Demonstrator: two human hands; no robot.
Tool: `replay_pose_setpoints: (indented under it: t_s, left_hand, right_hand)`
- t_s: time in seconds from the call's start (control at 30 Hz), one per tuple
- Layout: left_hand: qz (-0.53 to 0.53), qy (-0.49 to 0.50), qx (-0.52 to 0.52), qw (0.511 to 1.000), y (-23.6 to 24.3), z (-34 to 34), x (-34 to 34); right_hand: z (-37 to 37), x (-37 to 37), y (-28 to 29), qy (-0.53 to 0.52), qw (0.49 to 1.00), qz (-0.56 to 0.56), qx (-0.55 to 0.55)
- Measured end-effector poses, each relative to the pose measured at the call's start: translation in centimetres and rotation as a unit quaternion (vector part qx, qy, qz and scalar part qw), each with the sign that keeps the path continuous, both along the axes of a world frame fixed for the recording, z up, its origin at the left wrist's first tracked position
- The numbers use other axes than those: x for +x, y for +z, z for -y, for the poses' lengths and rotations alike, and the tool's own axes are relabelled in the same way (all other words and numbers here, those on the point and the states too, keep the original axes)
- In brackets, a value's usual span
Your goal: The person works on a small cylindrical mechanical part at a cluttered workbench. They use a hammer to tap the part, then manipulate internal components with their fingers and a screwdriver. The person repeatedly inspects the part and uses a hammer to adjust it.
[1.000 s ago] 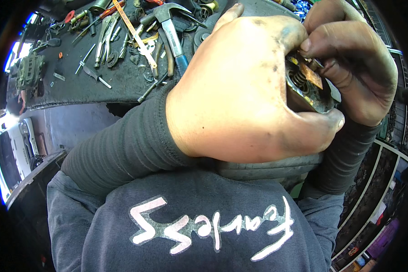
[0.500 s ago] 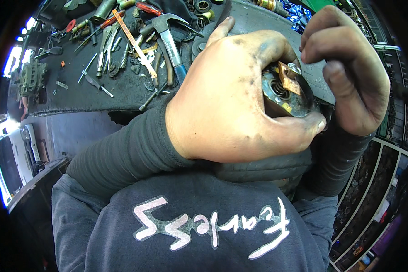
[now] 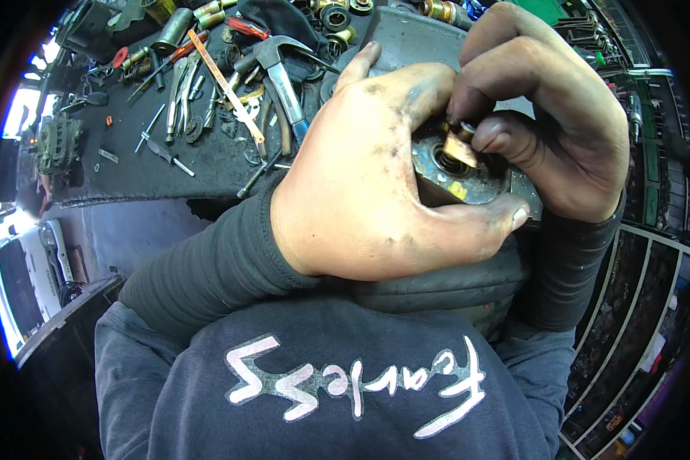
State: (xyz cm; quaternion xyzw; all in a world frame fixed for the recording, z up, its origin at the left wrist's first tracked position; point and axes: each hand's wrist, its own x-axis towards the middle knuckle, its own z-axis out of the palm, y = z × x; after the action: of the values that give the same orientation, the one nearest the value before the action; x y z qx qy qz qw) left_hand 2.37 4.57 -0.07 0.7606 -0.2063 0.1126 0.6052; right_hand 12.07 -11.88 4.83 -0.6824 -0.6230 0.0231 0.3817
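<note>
Head view: left fingers grip housing, recessed face up; right fingers pinch copper tab, long axis slanting down-right.

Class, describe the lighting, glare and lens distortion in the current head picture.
Head view: glare whitens patches at left; the left hand catches strong light, while the metal part it holds looks darker; fisheye distortion curves the rack at lower right.

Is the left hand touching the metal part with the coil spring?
Touching. The head view shows it: the left hand curls around the metal part, its thumb against the near edge.
</note>
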Motion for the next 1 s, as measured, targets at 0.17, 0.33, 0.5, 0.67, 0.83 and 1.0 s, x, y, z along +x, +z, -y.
replay_pose_setpoints:
  t_s: [0.17, 0.33, 0.5, 0.67, 0.83, 1.0]
  left_hand:
    - [-0.025, -0.008, -0.014, 1.000, 0.2, 0.1, 0.2]
    - [-0.053, -0.023, -0.046, 0.997, 0.2, 0.1, -0.1]
    - [-0.079, -0.024, -0.048, 0.995, 0.5, 0.1, -0.1]
    - [0.018, -0.021, 0.025, 0.999, -0.2, -0.4, 0.2]
    - [-0.105, -0.021, -0.057, 0.993, 0.7, 0.1, -0.4]
    - [-0.014, -0.005, 0.017, 1.000, 0.1, -0.1, -0.4]
  right_hand:
    - [0.4, 0.0, 0.2, -0.003, 1.000, -0.007, 0.005]
    - [0.5, -0.1, 0.1, -0.005, 1.000, -0.008, 0.009]
    - [0.6, -0.1, 0.0, -0.003, 1.000, -0.011, 0.009]
    - [0.4, 0.0, 0.1, -0.003, 1.000, -0.017, 0.003]
    - [-0.1, -0.1, 0.3, 0.004, 1.000, -0.025, -0.013]
    - [-0.6, -0.1, 0.6, 0.011, 0.999, -0.028, -0.023]
